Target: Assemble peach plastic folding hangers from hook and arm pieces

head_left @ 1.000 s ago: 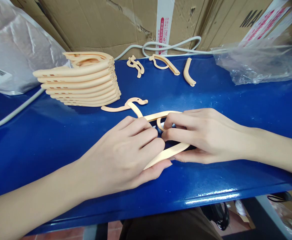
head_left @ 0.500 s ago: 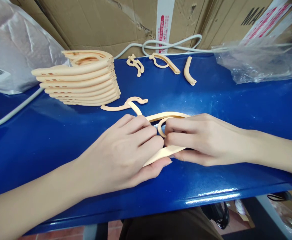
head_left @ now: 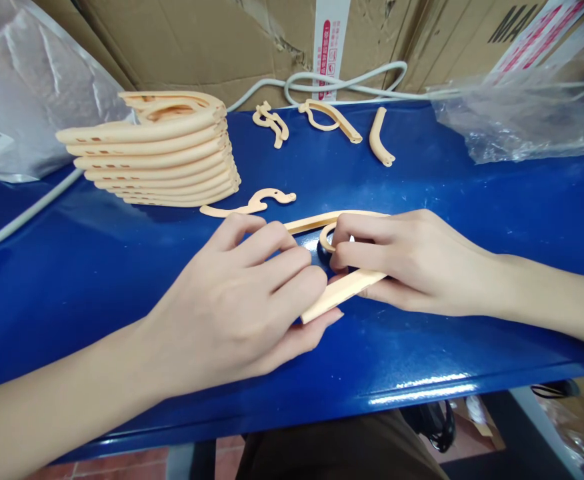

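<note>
Both hands are on a cream plastic folding hanger above the near middle of the table. My right hand is closed around its right part, thumb below and fingers curled over the top. My left hand is curled over the left part, the thumb under the near bar. A squared bar end shows by the left fingertips. The fingers hide the hanger's middle and joint. Just beyond my left hand lies a loose cream hook piece. Further left stands a neat stack of cream folded hangers.
Along the back of the blue table lie a small hooked part, a looped arm part and a short curved part. Behind them run a white cable and cardboard boxes. Plastic bags lie at both sides.
The hanger has shifted slightly up and right with my right hand. Its near bar's end now shows at my left fingertips. The upright strip beside the hook piece is out of sight.
</note>
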`<state>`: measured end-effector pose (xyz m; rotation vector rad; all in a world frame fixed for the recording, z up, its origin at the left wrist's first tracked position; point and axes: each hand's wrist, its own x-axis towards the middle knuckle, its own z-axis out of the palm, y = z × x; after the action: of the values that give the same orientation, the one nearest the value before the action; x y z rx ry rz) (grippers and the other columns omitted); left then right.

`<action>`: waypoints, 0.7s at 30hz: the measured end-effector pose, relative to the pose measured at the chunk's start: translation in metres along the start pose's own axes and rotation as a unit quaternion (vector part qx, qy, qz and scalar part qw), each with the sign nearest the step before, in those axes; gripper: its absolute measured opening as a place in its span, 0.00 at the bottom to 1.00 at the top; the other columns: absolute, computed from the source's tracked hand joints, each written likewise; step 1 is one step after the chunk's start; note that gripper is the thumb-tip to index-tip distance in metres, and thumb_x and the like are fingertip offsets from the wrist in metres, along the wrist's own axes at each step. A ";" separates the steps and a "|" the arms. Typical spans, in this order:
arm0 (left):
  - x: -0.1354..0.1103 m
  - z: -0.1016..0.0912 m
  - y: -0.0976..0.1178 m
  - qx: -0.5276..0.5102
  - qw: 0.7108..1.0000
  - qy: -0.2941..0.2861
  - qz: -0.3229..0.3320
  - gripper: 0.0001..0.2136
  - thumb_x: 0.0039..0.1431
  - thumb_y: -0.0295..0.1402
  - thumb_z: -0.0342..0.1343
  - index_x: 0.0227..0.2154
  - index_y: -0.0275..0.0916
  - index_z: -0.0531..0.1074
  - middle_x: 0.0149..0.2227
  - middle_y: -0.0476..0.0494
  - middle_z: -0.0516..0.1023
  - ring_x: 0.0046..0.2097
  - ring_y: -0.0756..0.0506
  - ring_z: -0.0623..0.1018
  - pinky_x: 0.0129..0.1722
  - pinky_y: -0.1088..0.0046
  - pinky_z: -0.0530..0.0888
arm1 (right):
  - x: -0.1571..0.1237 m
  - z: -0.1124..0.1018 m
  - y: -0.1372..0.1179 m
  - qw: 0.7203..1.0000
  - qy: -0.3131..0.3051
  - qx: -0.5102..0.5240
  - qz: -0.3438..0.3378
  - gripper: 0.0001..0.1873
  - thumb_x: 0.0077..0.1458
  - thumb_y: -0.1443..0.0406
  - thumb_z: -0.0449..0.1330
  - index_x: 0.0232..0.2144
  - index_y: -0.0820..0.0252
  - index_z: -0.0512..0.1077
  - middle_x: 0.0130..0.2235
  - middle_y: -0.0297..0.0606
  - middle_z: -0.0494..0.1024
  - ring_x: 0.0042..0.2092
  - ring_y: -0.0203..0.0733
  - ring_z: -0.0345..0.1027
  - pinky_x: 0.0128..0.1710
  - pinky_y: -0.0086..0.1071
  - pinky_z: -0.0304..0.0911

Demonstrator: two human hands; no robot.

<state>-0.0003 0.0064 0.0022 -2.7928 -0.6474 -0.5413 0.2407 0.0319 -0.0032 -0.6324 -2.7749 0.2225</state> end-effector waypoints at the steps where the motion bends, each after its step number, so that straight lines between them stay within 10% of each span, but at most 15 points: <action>1: -0.001 0.001 0.000 -0.015 1.000 0.001 -0.003 0.12 0.72 0.37 0.48 0.31 0.39 0.67 0.29 0.46 0.75 0.37 0.40 0.73 0.36 0.60 0.64 | 0.000 0.000 0.000 1.000 0.005 -0.001 0.002 0.17 0.71 0.57 0.47 0.37 0.60 0.69 0.38 0.37 0.71 0.32 0.33 0.64 0.25 0.29 0.51; 21: -0.007 0.003 -0.003 -0.113 0.991 -0.033 -0.059 0.13 0.74 0.35 0.38 0.39 0.39 0.66 0.30 0.50 0.76 0.26 0.48 0.74 0.23 0.70 0.64 | -0.002 -0.004 0.007 0.998 0.028 -0.036 0.047 0.11 0.69 0.67 0.49 0.44 0.59 0.72 0.45 0.36 0.80 0.36 0.36 0.74 0.26 0.29 0.54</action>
<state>-0.0068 0.0077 -0.0033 -3.0088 -0.8167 -0.5795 0.2459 0.0373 -0.0015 -0.7753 -2.7132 0.1219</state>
